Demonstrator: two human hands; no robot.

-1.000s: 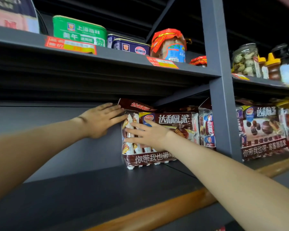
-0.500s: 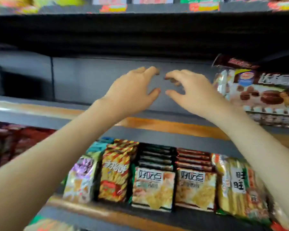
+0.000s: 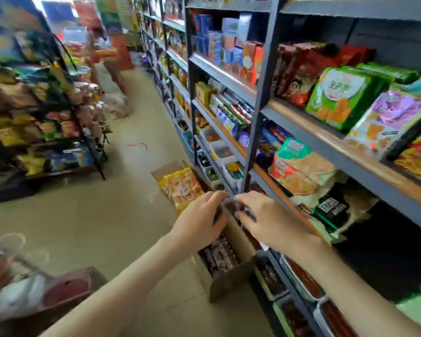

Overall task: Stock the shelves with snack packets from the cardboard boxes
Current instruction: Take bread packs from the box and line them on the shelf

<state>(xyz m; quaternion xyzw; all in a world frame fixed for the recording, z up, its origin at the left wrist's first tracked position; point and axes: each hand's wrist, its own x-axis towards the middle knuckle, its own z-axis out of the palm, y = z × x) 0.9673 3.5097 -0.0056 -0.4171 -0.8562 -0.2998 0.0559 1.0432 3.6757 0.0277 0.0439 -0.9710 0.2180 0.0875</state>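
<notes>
An open cardboard box (image 3: 230, 279) stands on the floor against the shelf unit (image 3: 326, 139), with dark brown snack packets (image 3: 219, 257) packed inside. Both my hands reach down over its far end. My left hand (image 3: 201, 223) and my right hand (image 3: 271, 221) meet with curled fingers on a brown packet (image 3: 240, 209) at the top of the box; the view is blurred there. A second open box (image 3: 159, 172) just beyond holds yellow-orange packets (image 3: 182, 187).
Full snack shelves run along the right, with tubs on the lower levels. A wire rack of snack bags (image 3: 46, 132) stands on the left of the aisle. A reddish-brown object (image 3: 71, 288) sits at lower left. Beige floor (image 3: 102, 220) lies between.
My view swung from the upper shelf down to the aisle floor. Both hands left the shelf empty and dropped to the box, where they now close on a brown packet.
</notes>
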